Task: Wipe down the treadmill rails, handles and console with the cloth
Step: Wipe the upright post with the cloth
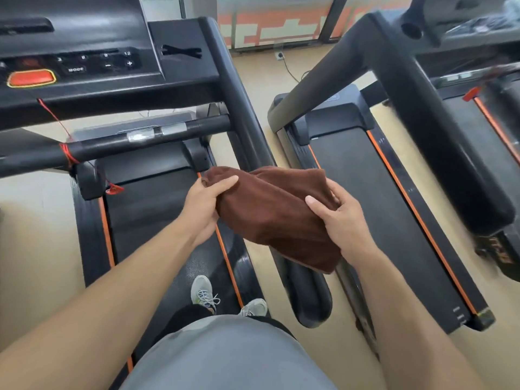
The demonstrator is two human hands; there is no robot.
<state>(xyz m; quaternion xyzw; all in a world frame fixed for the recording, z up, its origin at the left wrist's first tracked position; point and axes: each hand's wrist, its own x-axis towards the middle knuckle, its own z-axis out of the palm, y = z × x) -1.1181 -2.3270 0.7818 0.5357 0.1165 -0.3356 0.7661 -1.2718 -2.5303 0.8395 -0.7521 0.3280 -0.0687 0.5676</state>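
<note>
Both hands hold the brown cloth (277,212) bunched in mid-air above the right rail (253,136): left hand (206,205) and right hand (342,218) each curl their fingers round an end. It touches nothing on the treadmill, and nothing shows whether the console (84,63), crossbar handle (135,139) or rails have been wiped.

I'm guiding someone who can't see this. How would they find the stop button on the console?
Start at the near treadmill's black console, upper left. Follow its lower edge leftward past the MODE key. The stop button is the wide orange-red pad with a yellow outline, the only coloured control among black keys.
</note>
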